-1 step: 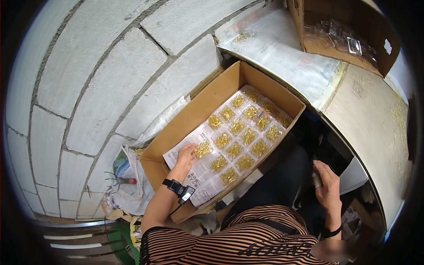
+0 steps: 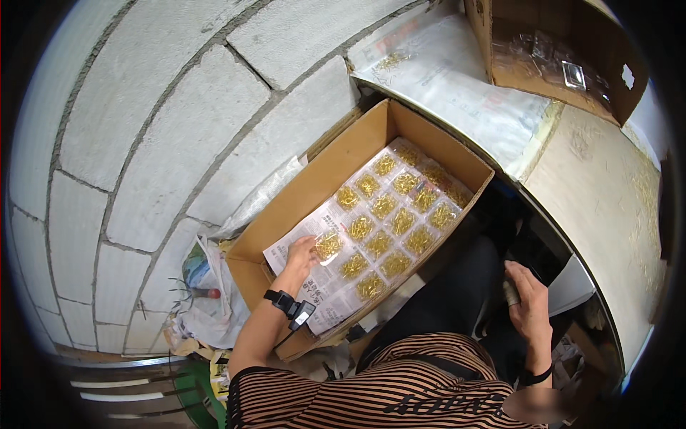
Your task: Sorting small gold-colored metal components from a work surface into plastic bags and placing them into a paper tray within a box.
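An open cardboard box [image 2: 314, 179] stands on the floor against a grey block wall. It is lined with newspaper and holds rows of small clear packets of gold-coloured metal pieces [image 2: 389, 214]. My left hand [image 2: 301, 257], with a black band on the wrist, reaches into the near left corner of the box. Its fingertips grip one packet [image 2: 329, 245] at the end of a row. My right hand [image 2: 527, 304] rests low by my dark trouser leg under the table edge, fingers curled, one finger wrapped in tape. What it holds, if anything, is hidden.
A curved table [image 2: 593, 193] lies to the right, partly covered by a printed sheet [image 2: 464, 86] with a few loose gold pieces. A second cardboard box [image 2: 557, 50] with clear packets sits on it. A stuffed plastic bag [image 2: 204, 286] lies by the wall.
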A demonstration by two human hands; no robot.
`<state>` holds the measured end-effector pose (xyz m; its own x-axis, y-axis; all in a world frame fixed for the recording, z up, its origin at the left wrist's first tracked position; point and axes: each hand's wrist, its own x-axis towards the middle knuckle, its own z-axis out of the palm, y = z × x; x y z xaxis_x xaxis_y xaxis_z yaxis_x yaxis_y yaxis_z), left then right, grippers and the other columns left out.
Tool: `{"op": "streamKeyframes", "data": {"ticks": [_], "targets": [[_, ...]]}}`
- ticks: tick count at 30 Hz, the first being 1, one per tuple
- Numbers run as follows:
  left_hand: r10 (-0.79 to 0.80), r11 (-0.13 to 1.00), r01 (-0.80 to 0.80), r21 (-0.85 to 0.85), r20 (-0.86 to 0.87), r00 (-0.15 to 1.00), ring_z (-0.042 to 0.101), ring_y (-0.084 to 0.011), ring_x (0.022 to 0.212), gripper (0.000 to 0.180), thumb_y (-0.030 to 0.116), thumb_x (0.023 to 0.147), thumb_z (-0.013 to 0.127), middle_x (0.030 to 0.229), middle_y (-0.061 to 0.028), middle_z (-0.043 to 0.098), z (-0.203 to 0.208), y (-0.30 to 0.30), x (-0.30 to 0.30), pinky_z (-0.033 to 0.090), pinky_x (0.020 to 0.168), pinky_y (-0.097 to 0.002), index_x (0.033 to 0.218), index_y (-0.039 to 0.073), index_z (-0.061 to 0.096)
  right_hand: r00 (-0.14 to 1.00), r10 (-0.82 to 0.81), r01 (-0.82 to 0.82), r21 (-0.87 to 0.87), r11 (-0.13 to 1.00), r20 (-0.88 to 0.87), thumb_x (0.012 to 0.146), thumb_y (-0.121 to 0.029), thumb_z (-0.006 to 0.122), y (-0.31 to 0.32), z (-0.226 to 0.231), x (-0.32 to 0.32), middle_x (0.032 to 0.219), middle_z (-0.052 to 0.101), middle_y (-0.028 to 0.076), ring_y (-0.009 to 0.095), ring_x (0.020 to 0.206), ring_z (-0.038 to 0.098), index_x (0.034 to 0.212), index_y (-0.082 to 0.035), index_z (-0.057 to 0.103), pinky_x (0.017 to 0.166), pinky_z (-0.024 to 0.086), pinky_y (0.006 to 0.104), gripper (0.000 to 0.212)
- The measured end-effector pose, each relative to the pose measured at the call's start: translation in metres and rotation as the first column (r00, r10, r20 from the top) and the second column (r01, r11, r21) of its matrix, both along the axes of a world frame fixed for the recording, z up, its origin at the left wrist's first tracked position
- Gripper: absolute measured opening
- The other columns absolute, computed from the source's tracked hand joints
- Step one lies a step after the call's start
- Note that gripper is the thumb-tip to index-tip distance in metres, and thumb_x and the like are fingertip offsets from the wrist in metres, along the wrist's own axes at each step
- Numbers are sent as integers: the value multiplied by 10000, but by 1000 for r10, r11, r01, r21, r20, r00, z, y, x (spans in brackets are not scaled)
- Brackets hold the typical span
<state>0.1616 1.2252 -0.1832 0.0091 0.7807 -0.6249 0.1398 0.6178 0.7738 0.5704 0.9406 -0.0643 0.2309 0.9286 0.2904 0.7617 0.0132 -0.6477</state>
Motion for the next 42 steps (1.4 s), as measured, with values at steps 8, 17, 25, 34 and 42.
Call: {"op": "streamKeyframes", "data": {"ticks": [8, 17, 25, 34, 42], "targets": [[-216, 653, 695, 299, -807, 550, 558, -319, 1008, 353, 81, 734, 591, 1040, -199, 613, -60, 8, 3, 432, 904, -407, 1062, -46, 609, 999, 0, 4, -75, 997, 53, 721, 19, 631, -19, 2, 41, 1118, 600, 177, 348, 978, 611, 1126, -36, 565, 812, 524, 398, 414], [-573, 348, 610, 712, -353, 739, 589, -161, 894, 162, 26, 868, 572, 963, -102, 611, 117, 10, 286, 474, 807, -278, 1003, -58, 604, 889, -258, 338, -160, 928, 378, 750, -34, 585, -77, 35, 164, 1107, 596, 181, 336, 958, 608, 1117, 20, 546, 768, 526, 393, 373], [-625, -54, 710, 702, -578, 524, 601, -332, 975, 303, 250, 840, 620, 1049, -186, 618, 113, -13, 583, 494, 799, -399, 992, -12, 614, 736, -562, 669, -283, 687, 376, 847, -220, 563, 14, 32, 371, 1046, 636, 202, 365, 992, 596, 1178, -16, 564, 874, 470, 417, 389], [-616, -93, 884, 458, -724, 310, 615, -254, 680, 250, 224, 798, 632, 739, -144, 638, 102, -39, 655, 476, 627, -352, 807, -25, 606, 523, -625, 827, -524, 206, 579, 813, -195, 576, -13, 8, 455, 1056, 655, 179, 348, 997, 627, 1043, -4, 657, 851, 491, 469, 310], [-895, 274, 837, 473, -193, 402, 539, -72, 566, 124, 54, 778, 649, 685, -27, 610, 108, 2, 565, 412, 508, -203, 886, -8, 650, 856, -284, 514, -651, 559, 432, 813, -230, 576, 83, 37, 375, 983, 653, 221, 349, 973, 624, 1025, 12, 652, 846, 497, 408, 330]]}}
